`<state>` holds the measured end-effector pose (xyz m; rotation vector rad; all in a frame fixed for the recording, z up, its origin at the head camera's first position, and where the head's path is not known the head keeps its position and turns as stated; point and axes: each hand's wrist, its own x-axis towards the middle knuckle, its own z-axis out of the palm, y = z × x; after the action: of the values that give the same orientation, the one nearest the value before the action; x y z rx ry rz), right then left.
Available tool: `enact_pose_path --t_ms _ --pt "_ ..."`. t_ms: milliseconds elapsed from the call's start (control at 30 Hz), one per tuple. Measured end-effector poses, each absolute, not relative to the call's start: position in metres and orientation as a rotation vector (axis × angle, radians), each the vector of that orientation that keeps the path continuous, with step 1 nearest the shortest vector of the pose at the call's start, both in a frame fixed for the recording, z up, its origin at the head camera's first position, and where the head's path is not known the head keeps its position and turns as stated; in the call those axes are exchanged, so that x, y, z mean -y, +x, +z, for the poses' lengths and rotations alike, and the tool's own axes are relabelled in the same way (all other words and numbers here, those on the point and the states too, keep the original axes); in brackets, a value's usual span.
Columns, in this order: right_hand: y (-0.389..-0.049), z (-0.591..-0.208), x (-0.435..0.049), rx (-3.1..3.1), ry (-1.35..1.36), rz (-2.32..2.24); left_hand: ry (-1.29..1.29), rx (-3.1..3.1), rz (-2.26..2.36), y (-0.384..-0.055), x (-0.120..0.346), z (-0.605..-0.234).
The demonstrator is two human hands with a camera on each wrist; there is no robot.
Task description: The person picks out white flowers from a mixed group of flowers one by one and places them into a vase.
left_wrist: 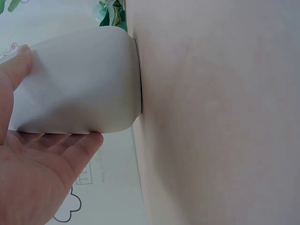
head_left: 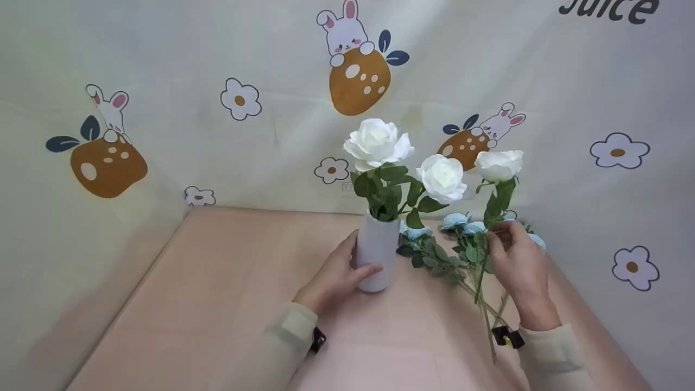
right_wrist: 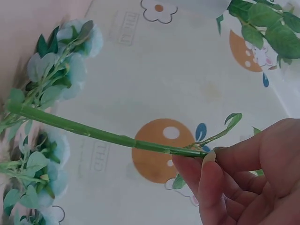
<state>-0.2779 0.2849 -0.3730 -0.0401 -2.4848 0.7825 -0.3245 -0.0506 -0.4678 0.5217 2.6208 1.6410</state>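
Note:
A pale vase [head_left: 377,252] stands upright on the table, and my left hand [head_left: 339,274] grips its side, thumb across the front. Its smooth wall [left_wrist: 79,79] fills much of the left wrist view. Out of the vase's mouth rise a tall white rose [head_left: 378,144] and another white rose [head_left: 442,178] that leans right. To the right, my right hand [head_left: 518,266] pinches the stem of a third white rose [head_left: 499,165], its bloom up. In the right wrist view that green stem [right_wrist: 103,136] sticks out past my fingertips, its cut end free.
Light-blue artificial flowers [head_left: 456,220] lie on the table behind and beside my right hand, their stems [head_left: 491,315] pointing toward me. The pink tabletop [head_left: 244,271] meets a printed backdrop [head_left: 282,141] with rabbits and flowers at its far edge.

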Motion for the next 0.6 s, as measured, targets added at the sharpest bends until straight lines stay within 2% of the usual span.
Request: enact_pose_path --t_ms 600 --pt "-0.252 -0.353 -0.262 2.399 0.021 0.897 0.519 -2.608 1.645 -0.324 0.051 -0.468"
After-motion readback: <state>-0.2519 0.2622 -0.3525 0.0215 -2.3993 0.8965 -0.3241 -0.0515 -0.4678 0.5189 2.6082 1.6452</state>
